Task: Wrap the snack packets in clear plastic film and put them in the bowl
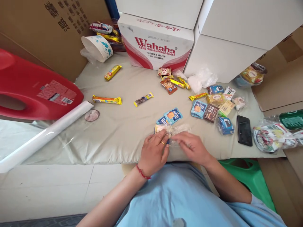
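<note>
At the table's front edge, my left hand [154,151] presses its fingers over snack packets in a crinkled clear plastic bag [181,128]. My right hand [193,146] pinches the right side of that bag, thumb and fingers together. Part of a dark blue wrapper shows between the hands; the rest is hidden under my left fingers. Just beyond the bag lie overlapping blue snack packets [173,116]. Farther off is a small dark bar in a yellow-ended wrapper [143,99].
Several snacks, including a brown cocoa packet [211,112], lie to the right beside a black phone [244,130]. Yellow-wrapped bars [107,100] lie left. A Wahaha carton [158,44] and a tipped paper cup [98,49] stand behind; a red jug [35,88] and white roll [47,137] are left.
</note>
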Tool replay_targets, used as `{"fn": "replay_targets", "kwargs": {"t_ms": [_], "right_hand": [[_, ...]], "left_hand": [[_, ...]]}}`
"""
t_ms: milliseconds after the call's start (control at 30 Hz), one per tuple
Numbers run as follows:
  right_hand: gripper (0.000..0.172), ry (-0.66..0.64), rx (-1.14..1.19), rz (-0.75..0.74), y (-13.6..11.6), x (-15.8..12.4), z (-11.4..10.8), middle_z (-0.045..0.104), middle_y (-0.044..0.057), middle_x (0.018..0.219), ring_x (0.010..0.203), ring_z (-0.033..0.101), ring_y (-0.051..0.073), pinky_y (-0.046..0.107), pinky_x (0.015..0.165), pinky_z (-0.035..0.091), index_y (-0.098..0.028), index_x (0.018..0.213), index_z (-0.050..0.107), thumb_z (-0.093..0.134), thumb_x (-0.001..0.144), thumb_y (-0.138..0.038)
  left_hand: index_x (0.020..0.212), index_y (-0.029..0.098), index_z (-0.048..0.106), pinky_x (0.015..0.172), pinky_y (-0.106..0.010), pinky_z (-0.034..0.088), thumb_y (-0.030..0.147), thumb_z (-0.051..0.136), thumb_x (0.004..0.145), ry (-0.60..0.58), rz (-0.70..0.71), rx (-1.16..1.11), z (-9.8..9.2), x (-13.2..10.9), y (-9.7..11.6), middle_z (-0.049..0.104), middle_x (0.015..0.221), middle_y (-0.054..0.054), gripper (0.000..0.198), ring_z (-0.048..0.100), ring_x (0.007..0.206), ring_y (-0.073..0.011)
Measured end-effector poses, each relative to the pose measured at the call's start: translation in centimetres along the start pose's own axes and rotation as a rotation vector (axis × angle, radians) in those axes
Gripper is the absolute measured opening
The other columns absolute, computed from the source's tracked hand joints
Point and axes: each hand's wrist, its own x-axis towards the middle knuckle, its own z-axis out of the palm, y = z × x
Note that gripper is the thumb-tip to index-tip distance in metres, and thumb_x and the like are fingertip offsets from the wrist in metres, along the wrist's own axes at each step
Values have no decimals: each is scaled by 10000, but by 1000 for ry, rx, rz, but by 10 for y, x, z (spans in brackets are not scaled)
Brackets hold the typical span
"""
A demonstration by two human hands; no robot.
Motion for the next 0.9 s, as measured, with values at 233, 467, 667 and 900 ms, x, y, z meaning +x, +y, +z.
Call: {"fn": "replay_targets", "kwargs": {"t_ms": [233,467,667,900], "right_hand": [[273,149,-363,310,39,-4,6,552,203,1429,1390,411,399,612,1146,399,-177,1058,725,644,949,-414],[175,40,67,483,19,4,0,659,2,781,695,633,180,296,682,512,-230,961,590,532,997,-391],[79,-108,-218,399,-17,76,31,725,44,976,895,670,194,279,762,459,-208,1016,595,527,978,-194],[205,-247,-467,274,-30,86,58,652,99,1164,927,664,237,336,714,510,-194,1191,585,437,1071,-270]], "left_hand": [[1332,206,675,1054,-472,427,117,495,960,52,103,179,9,-8,1,658,1466,-98,422,658,1274,-248],[1323,176,672,993,-468,441,86,499,958,82,154,231,11,-7,1,678,1438,-106,414,670,1246,-241],[1205,169,706,1030,-514,481,48,497,937,54,179,213,18,-12,-3,744,1290,-130,360,629,1317,-294],[1374,261,600,1092,-520,556,33,537,887,236,140,-151,-18,-46,-34,669,1403,-113,541,559,1420,-307]]}}
